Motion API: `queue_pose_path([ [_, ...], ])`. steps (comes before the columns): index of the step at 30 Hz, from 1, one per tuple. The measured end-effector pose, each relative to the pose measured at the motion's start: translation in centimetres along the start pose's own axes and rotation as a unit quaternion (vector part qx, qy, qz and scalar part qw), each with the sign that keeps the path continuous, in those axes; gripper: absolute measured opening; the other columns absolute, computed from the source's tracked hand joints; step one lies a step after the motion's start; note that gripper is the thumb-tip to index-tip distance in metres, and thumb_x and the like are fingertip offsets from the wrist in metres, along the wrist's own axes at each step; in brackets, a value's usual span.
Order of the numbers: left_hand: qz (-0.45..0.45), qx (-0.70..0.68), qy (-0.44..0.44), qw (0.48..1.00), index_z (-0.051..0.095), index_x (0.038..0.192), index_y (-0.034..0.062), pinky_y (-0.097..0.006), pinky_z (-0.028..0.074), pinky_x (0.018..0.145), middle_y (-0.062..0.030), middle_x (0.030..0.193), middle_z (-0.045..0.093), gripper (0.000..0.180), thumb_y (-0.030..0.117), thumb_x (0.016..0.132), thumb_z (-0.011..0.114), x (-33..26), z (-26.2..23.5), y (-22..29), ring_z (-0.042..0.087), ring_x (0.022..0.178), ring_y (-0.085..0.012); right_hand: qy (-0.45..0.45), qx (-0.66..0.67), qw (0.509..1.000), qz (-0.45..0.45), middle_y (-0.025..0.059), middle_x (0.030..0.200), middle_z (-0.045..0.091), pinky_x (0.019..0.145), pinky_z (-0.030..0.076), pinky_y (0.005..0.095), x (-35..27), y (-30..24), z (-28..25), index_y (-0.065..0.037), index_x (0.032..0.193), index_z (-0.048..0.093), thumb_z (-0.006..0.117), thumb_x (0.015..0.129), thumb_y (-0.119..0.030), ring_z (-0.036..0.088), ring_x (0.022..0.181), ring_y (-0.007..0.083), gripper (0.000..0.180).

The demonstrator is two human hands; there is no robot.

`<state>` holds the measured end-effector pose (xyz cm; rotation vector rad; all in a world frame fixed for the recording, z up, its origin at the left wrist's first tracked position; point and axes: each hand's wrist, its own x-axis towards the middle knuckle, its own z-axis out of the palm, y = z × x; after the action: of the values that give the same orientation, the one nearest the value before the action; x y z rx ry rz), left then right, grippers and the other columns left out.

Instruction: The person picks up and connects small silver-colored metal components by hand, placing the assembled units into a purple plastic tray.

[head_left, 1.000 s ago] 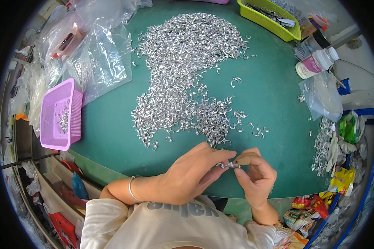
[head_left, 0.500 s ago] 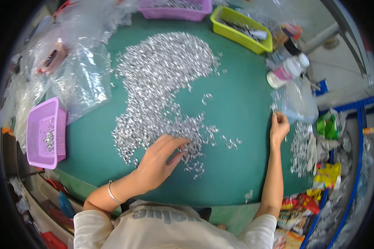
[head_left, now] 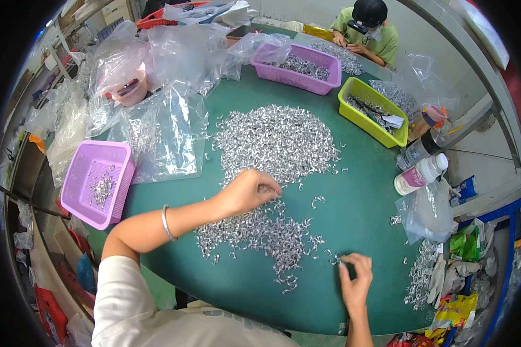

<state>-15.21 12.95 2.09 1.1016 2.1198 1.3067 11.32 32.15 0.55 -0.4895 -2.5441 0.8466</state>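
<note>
A large heap of small, shiny, curved metal pieces [head_left: 278,141] covers the middle of the green table [head_left: 226,289]. My left hand [head_left: 246,194] is over the heap where it narrows, fingers curled together; whatever is in them is hidden. To the right of the heap's near part, my right hand [head_left: 357,280] has its thumb and forefinger pinched at a small curved metal piece [head_left: 334,259]. A few loose pieces [head_left: 318,200] lie apart on the green surface between the hands and the far right.
At the left stands a purple basket [head_left: 98,217] with some pieces inside. Another purple basket [head_left: 298,80] and a yellow-green basket [head_left: 370,122] are at the back. A white bottle [head_left: 421,174], plastic bag [head_left: 428,211] and small pile [head_left: 424,272] line the right. Across sits another person [head_left: 382,43].
The view has tilted up, bringing the other person into sight. My right hand has come from beside the plastic bag toward the heap. My left hand has shifted farther up the heap, its fingers more curled.
</note>
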Motion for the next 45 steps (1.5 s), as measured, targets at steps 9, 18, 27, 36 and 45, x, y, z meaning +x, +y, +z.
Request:
queue_pose_path([
  [9, -0.016, -0.039, 0.069, 0.997, 0.067, 0.083, 0.0002, -0.026, 0.048, 0.067, -0.0088, 0.078, 0.066, 0.013, 0.01, 0.075, 0.066, 12.3, -2.3, -1.9, 0.059, 0.072, -0.011, -0.002, 0.031, 1.0, 0.002, 0.011, 0.085, 0.058, 0.073, 0.043, 0.0338, -1.8, -1.3, 0.3, -0.001, 0.08, 0.061, 0.065, 0.065, 0.004, 0.052, 0.081, 0.0275, 0.016],
  [18, 0.055, -0.145, 0.313, 0.937, 0.065, 0.09, -0.0037, -0.027, 0.046, 0.069, -0.0106, 0.084, 0.066, 0.028, 0.016, 0.071, 0.069, 28.6, -5.3, 0.4, 0.059, 0.076, -0.0143, 0.019, 0.027, 0.999, 0.026, 0.0126, 0.085, 0.06, 0.075, 0.043, 0.0344, -1.6, -2.1, -1.2, -0.001, 0.081, 0.061, 0.062, 0.071, 0.0, 0.055, 0.081, 0.0283, 0.009],
  [27, 0.076, 0.062, 0.353, 0.93, 0.064, 0.094, -0.0006, -0.034, 0.047, 0.075, -0.0198, 0.086, 0.063, 0.032, 0.023, 0.071, 0.063, 30.4, -4.6, -4.7, 0.062, 0.082, -0.0263, 0.045, 0.056, 0.997, 0.023, 0.0123, 0.084, 0.059, 0.075, 0.042, 0.0342, -2.6, -2.1, -0.7, -0.001, 0.08, 0.061, 0.063, 0.069, 0.002, 0.054, 0.08, 0.0281, 0.011],
  [36, -0.068, -0.416, 0.041, 0.906, 0.049, 0.113, -0.0051, -0.017, 0.039, 0.056, -0.0056, 0.097, 0.055, 0.032, -0.004, 0.082, 0.044, 6.2, -0.7, 6.4, 0.044, 0.068, -0.0049, -0.112, -0.03, 0.993, -0.001, 0.0135, 0.111, 0.049, 0.082, 0.035, 0.0395, -1.6, -6.3, 1.7, -0.002, 0.105, 0.055, 0.069, 0.066, -0.008, 0.043, 0.1, 0.0326, 0.042],
  [45, -0.09, -0.115, -0.041, 0.988, 0.057, 0.103, 0.0019, -0.027, 0.04, 0.054, -0.0052, 0.078, 0.056, 0.021, 0.003, 0.082, 0.052, -12.0, 4.5, 2.4, 0.048, 0.061, -0.0117, -0.079, -0.006, 0.994, -0.078, 0.0083, 0.091, 0.056, 0.072, 0.037, 0.0356, -5.6, -7.0, 6.4, -0.002, 0.088, 0.059, 0.063, 0.069, -0.001, 0.051, 0.085, 0.0249, 0.02],
])
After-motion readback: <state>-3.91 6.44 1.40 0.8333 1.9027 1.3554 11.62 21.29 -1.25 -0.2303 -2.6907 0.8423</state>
